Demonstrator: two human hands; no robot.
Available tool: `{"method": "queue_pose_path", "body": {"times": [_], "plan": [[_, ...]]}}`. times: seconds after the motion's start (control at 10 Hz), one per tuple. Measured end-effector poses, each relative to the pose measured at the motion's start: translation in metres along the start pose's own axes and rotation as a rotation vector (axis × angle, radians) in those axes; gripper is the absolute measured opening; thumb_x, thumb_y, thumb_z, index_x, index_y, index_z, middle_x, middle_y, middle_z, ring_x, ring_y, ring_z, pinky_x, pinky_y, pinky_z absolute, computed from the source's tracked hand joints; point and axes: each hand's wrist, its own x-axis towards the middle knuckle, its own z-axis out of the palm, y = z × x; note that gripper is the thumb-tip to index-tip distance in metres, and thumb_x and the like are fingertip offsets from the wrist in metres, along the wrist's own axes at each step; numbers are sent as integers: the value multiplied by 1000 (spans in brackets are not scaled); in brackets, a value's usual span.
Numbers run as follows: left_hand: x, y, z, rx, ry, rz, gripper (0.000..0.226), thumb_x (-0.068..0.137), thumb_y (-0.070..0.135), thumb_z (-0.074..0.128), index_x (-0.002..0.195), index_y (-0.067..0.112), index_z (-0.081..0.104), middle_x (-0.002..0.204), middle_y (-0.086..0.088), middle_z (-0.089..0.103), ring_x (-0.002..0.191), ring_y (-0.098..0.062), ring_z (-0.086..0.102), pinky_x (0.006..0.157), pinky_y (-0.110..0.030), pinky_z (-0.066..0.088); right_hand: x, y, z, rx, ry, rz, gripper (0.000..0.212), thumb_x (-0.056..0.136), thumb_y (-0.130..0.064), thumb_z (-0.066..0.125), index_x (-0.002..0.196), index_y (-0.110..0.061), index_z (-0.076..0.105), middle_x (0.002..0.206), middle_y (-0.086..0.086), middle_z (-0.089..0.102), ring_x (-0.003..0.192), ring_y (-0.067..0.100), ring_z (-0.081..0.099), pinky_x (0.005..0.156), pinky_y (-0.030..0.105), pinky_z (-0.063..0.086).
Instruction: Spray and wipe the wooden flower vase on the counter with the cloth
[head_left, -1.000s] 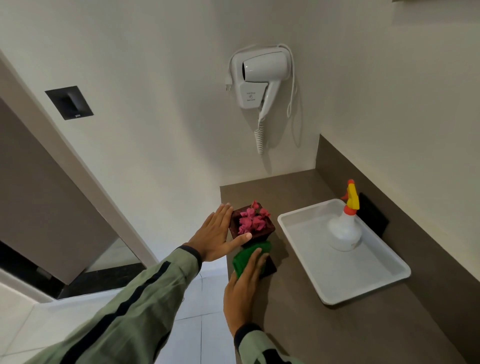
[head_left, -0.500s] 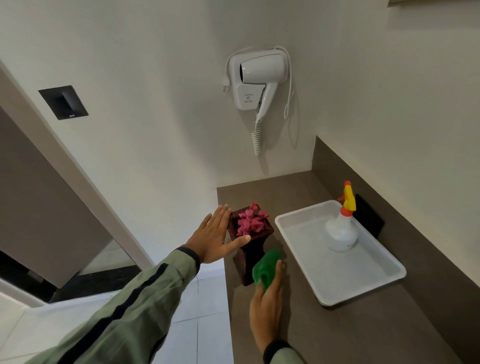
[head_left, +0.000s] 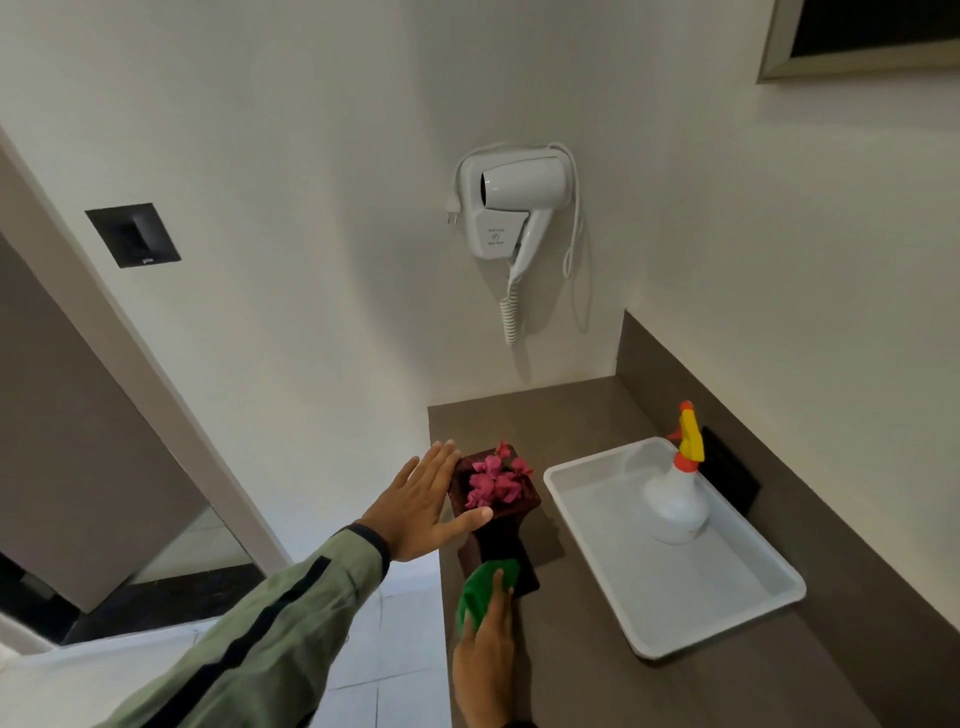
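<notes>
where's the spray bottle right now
In the head view the spray bottle stands upright at the far end of the white tray on the counter's right side, to the right of the wooden vase, untouched by either hand.

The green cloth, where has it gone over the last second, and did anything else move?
The right hand swept the green cloth from the vase's near face round to its right side, then back low on the near face. The left hand stayed open, steadying the top of the wooden vase. Vase, spray bottle and white tray did not move.
</notes>
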Motion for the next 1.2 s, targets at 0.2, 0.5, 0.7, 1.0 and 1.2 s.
{"method": "queue_pose_path", "body": {"times": [0.2,0.5,0.7,1.0,1.2], "plan": [[-28,25,11,-194,261,-121,93,87,74,31,157,21,2,166,1,-4,152,-16,-8,125,-42,1,6,14,-70,72,-181,84,46,87,-16,65,130,-20,50,127,12,50,115,25,55,105,31,41],[-107,161,99,-1173,327,-532,44,75,45,79,108,43,52,108,13,67,95,-4,65,82,-29,55,41,67,-195,776,-324,327,39,66,7,72,104,8,62,89,28,74,81,42,71,73,44,57],[-26,200,92,-1334,171,-445,64,83,14,77,129,24,33,121,-9,60,106,-24,66,91,-40,59,81,64,-234,567,-169,168,32,85,-9,67,106,-21,47,97,17,68,83,32,72,60,37,58],[39,216,125,-324,-55,-262,37,96,40,50,121,20,66,151,-19,36,138,-36,34,111,-41,34,125,78,-239,-535,-151,-58,16,94,-25,44,96,-21,59,106,8,59,102,28,56,91,42,44],[29,197,101,-109,92,-57,38,91,25,49,127,20,61,160,-15,26,145,-36,22,110,-50,29,121,59,-227,-760,89,-295,30,94,-32,38,86,-15,62,100,5,52,98,24,54,87,39,44]]}}
